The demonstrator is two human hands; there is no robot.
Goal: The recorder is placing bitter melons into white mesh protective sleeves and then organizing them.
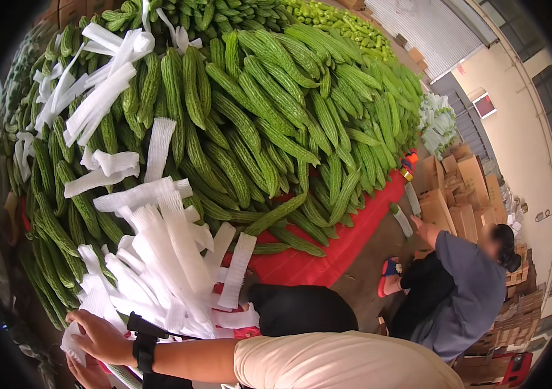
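Note:
At the lower left, my right hand [105, 336], a black strap and small device on its wrist, grips a white foam net sleeve [73, 343]. Just below it, my left hand [90, 373] has its fingers at the sleeve's lower end and is partly cut off by the picture's rim. A loose pile of white foam net sleeves [169, 253] lies beside my right forearm, on a large heap of green bitter melons [256, 121]. Under my right wrist a long pale-green piece [123, 375] shows; my arm hides part of it.
Red sheeting [324, 257] edges the heap. At right a person [465, 287] crouches, reaching towards net-sleeved melons [402, 221] on the floor. Cardboard boxes [468, 185] stand behind. More foam sleeves [105, 78] lie farther up the heap, with light-green peppers [339, 24] beyond.

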